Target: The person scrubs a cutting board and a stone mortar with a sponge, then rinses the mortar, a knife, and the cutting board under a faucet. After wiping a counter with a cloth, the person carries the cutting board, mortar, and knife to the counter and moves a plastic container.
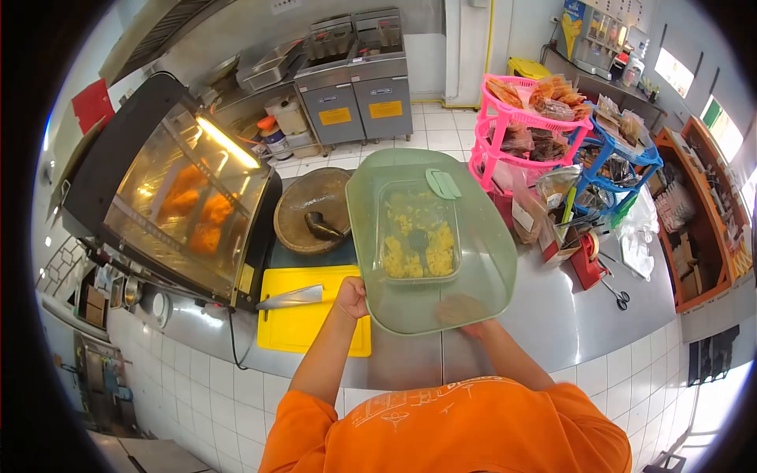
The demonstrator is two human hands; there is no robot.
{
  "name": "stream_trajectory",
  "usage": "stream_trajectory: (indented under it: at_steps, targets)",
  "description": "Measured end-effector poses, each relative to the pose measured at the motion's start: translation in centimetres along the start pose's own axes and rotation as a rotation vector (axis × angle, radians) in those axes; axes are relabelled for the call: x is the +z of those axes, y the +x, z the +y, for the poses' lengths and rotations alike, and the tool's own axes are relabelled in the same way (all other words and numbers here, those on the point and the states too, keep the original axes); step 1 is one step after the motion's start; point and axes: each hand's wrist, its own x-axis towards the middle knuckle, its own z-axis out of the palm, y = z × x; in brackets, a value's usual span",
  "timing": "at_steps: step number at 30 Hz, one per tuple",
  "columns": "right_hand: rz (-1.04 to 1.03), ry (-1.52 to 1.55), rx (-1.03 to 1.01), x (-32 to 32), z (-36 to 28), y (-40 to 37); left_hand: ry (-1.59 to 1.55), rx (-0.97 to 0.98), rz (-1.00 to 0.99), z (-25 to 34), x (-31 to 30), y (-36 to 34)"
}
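Note:
In front of me is a large translucent green plastic lid (489, 260) with a small pale green flap (443, 183) near its far side. My left hand (352, 297) is closed on its near left edge. Lower right, my right hand (464, 311) holds the near edge, its fingers showing blurred through the green plastic. In the middle of the lid's outline, a clear rectangular container (384, 251) with yellow chopped food (418, 248) shows. Left of my left hand, a yellow cutting board (303, 339) carries a knife (293, 297) with a wide blade.
A heated display case (185, 193) with orange fried food stands left. Behind the board sits a large mortar (296, 201) with a dark pestle (319, 226). Pink (520, 118) and blue (619, 142) tiered baskets, a red tape dispenser (583, 264) and scissors (617, 292) lie right.

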Motion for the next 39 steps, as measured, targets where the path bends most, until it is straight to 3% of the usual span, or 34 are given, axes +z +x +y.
stream_trajectory:
  at_steps: [3, 5, 6, 8, 9, 10, 11, 12, 14, 15, 17, 19, 23, 25, 27, 28, 29, 31, 33, 36, 37, 39]
  targets:
    - [0.098, 0.305, -0.250, -2.1, -1.3, -4.4, -0.123, -0.191, -0.009, 1.1, -0.9, 0.3]
    - [0.173, 0.397, -0.361, -0.1, -2.6, -7.6, 0.066, -0.094, 0.264, 2.0, -1.9, 0.2]
    - [0.167, 0.381, -0.355, 0.7, -3.4, -8.5, 0.061, -0.104, 0.264, 1.9, -1.4, 0.3]
    - [0.160, 0.369, -0.352, 0.8, -3.5, -8.7, 0.417, 0.004, 0.719, 1.8, 0.4, 0.5]
    - [0.207, 0.091, -0.322, 0.4, -3.3, -8.3, 0.421, -0.005, 0.718, 1.8, 0.1, 0.7]
    - [0.254, -0.184, -0.286, 0.0, -2.8, -8.1, 0.629, 0.039, 0.786, 1.7, -0.6, 0.9]
    - [0.261, -0.174, -0.291, -0.5, -2.5, -7.8, 0.839, 0.085, 0.846, 1.6, -1.1, 1.1]
    - [0.295, -0.220, -0.232, -0.6, -2.4, -7.6, 0.847, 0.071, 0.839, 1.7, -1.5, 1.3]
    - [0.342, -0.243, -0.184, -1.1, -2.2, -7.4, 1.364, 0.004, 0.908, 2.4, -2.2, 1.4]
    - [0.428, -0.341, -0.193, -0.7, -2.2, -7.3, 1.374, -0.029, 0.896, 2.9, -2.5, 1.6]
    - [0.503, -0.459, -0.178, -0.2, -1.5, -8.3, 1.485, 0.145, 1.006, 2.9, -3.1, 1.7]
    - [0.515, -0.461, -0.185, -0.3, -1.7, -9.0, 1.043, 0.313, 0.859, 1.4, -1.2, 2.8]
    - [0.498, -0.517, -0.214, -1.5, -1.8, -11.0, 0.988, 0.295, 0.717, 1.0, -0.4, 4.3]
    - [0.503, -0.496, -0.227, -2.2, -1.5, -12.6, 1.349, 0.495, 0.951, -0.2, 1.2, 5.5]
    - [0.557, -0.567, -0.236, -3.0, -1.0, -14.7, 1.530, 0.535, 0.982, -2.9, 2.7, 5.8]
    - [0.567, -0.561, -0.240, -3.3, -0.9, -15.8, 1.881, 0.641, 0.956, -4.2, 3.1, 6.1]
    - [0.605, -0.551, -0.258, -3.6, -0.5, -17.1, 2.234, 0.745, 0.902, -5.8, 3.7, 6.3]
    - [0.654, -0.532, -0.283, -5.1, 0.0, -19.5, 2.567, 0.740, 0.485, -10.8, 7.5, 7.8]
    - [0.702, -0.497, -0.274, -7.4, 0.5, -21.7, 2.704, 0.402, 0.142, -15.4, 9.0, 10.6]
    - [0.731, -0.567, -0.234, -10.0, 0.4, -25.6, 2.835, 0.282, -0.009, -20.7, 6.4, 15.7]
    - [0.740, -0.566, -0.248, -10.8, 0.3, -27.1, 2.832, 0.298, -0.027, -21.8, 5.5, 17.0]
    - [0.753, -0.561, -0.261, -12.3, -0.1, -30.4, 3.023, -0.094, 0.220, -22.4, 4.3, 19.4]
